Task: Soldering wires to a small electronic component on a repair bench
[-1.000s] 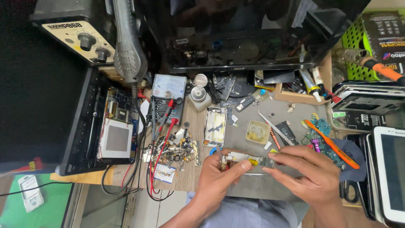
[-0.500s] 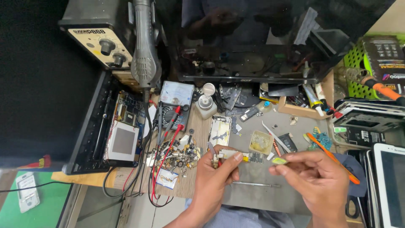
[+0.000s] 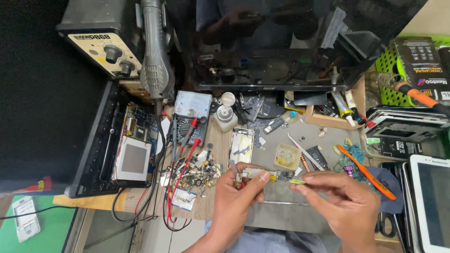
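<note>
The left hand (image 3: 236, 199) comes up from the bottom edge, wrist bent inward, its fingers (image 3: 258, 180) closed on a small narrow circuit board (image 3: 269, 174) that it holds level just above the tabletop (image 3: 220, 140); the thumb lies along the board's near edge and the other fingers curl beneath. The right hand (image 3: 344, 201) reaches in from the lower right, palm turned down, with thumb and forefinger pinched narrowly on a small yellow-green pick (image 3: 297, 181) whose tip sits just beside the right end of the board. The remaining fingers of that hand are loosely bent.

Below the hands lies a grey work mat (image 3: 290, 211) with a thin metal tool (image 3: 281, 203) on it. Just behind the board stand a small square yellowish tray (image 3: 287, 156) and an opened phone shell (image 3: 242, 145). To the left are a heap of tiny parts (image 3: 197, 173) and red and black test leads (image 3: 185, 150) that run to a multimeter (image 3: 191, 115). An orange-handled tool (image 3: 365, 171) lies to the right, near a white tablet (image 3: 431, 206). Farther back are a dark monitor (image 3: 281, 42), a hot-air gun (image 3: 154, 51) and an open laptop base (image 3: 126, 145).
</note>
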